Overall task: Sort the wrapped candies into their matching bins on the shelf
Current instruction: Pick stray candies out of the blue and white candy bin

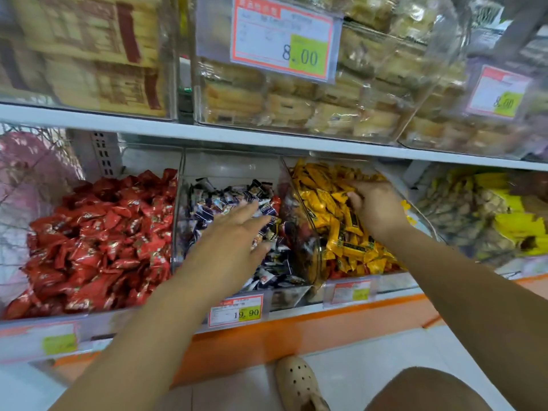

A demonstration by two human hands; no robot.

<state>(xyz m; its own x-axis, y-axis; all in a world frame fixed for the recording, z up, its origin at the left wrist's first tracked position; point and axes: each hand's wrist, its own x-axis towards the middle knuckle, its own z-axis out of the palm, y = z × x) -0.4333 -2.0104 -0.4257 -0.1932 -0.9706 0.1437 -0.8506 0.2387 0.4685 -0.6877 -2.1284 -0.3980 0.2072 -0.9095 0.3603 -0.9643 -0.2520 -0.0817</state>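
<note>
Yellow candies [341,232] within the curled right grip [376,206]; left grip [234,235] flat, empty, above dark-blue candies [225,197].

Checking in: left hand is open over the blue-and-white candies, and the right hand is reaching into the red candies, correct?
Not quite. In the head view the right hand reaches into the yellow candies, fingers curled among them. The left hand is open over the blue-and-white candies, as you said.

Upper price tag [284,37] "8.00"; lower tag [235,310] "19.90"
</note>
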